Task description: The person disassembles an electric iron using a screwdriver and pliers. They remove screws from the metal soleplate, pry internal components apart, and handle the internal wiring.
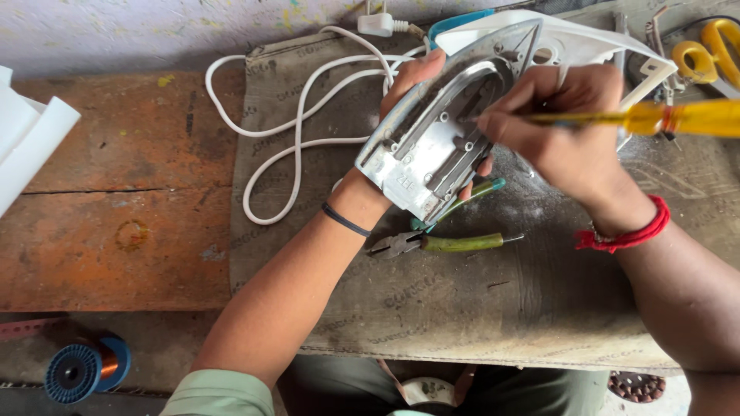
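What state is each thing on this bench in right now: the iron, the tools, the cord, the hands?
Iron soleplate: bared, tilted, held underneath by left hand.
Screwdriver: gripped by right hand, tip on soleplate.
Iron cover: detached, lying behind.
Pliers: lying untouched.
Cord: loosely coiled, unplugged.
Copper wire spool: lying on its side.

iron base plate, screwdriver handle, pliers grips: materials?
Iron base plate: looks like cast metal, dull silver, scuffed and shiny at the edges. Screwdriver handle: translucent yellow, likely plastic. Pliers: grey metal jaws, green sleeves that look like rubber or soft plastic.
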